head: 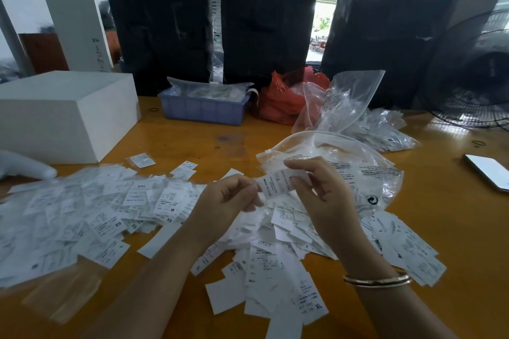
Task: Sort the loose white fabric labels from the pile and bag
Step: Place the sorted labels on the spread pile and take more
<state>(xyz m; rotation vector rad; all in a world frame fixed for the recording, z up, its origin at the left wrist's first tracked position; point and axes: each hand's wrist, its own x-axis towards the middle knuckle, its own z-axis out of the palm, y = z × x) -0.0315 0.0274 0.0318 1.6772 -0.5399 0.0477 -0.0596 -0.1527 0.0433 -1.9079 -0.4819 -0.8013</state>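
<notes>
One white label [278, 183] is held up between both hands above the middle of the desk [192, 143]: the left hand [230, 198] pinches its left edge with fingers curled in, and the right hand [321, 187] pinches its right side between thumb and fingers. Its print faces the person, though the size mark is too small to read here.

Below the hands, the pile of labels [275, 250] spreads along the near edge, with sizes such as XS, M and XL showing on several. A broader spread of labels [82, 212] runs toward the left edge, some under clear film. Just behind the right hand lies the clear zip bag [344, 162], mouth open toward the hands, with more labels visible inside.

Further back, near the far edge, stand a blue basket [203, 109], a red plastic bag [283, 99] and other clear bags [380, 124]. A white box [63, 113] sits by the left edge, a phone [489, 173] by the right edge, and a gloved hand [24, 166] enters from the left.

The step in hand looks like reading one label to decide its group. Next, it likely needs placing with labels of matching size, then another single label must be separated from the pile without dragging neighbours along.
</notes>
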